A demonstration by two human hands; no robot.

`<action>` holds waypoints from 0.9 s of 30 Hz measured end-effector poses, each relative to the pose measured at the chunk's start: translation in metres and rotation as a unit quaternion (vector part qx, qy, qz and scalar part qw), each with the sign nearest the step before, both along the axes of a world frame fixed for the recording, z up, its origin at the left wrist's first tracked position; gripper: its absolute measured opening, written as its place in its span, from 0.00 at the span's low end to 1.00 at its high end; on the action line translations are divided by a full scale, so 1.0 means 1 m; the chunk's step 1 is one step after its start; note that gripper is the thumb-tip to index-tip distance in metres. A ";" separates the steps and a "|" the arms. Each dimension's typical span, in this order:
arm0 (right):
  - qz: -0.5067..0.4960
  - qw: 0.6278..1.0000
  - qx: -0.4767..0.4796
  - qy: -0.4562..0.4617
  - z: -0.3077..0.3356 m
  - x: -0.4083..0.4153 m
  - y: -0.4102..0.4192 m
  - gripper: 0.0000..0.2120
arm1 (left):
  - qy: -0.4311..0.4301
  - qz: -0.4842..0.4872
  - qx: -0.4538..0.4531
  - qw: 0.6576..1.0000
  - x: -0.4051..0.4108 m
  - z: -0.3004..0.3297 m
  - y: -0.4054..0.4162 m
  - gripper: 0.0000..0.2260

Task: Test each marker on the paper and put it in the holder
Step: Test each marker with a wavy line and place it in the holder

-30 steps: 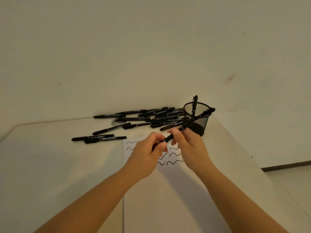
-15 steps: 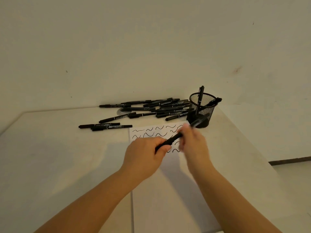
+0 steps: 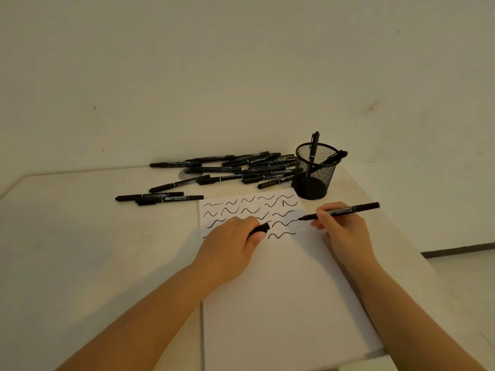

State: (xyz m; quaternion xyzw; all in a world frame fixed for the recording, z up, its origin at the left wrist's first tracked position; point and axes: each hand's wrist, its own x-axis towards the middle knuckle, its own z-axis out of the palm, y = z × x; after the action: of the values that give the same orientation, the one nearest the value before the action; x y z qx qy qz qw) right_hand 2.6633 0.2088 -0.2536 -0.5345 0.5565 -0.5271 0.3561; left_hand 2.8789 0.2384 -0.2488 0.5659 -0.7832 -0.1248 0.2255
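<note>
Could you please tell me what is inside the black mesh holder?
Two black markers stand inside the black wire-mesh holder, both leaning, tops above the rim. Its solid base band hides their lower ends.

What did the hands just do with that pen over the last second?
The hands pulled apart: the left hand came away holding the cap and now rests on the paper, while the right hand swung the uncapped marker down, tip at the paper's right edge. The holder with two markers and the loose pile stayed put.
</note>
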 end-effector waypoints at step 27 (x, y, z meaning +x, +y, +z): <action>-0.056 0.998 -0.018 -0.020 0.028 0.011 0.003 0.05 | 0.159 0.022 0.009 0.987 0.012 -0.003 -0.002 0.08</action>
State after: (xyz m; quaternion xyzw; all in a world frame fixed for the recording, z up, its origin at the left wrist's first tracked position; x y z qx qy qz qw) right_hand 2.6741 0.2116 -0.2258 -0.4980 0.5685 -0.5668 0.3278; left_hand 2.8909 0.2364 -0.2520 0.5579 -0.7234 -0.2153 0.3451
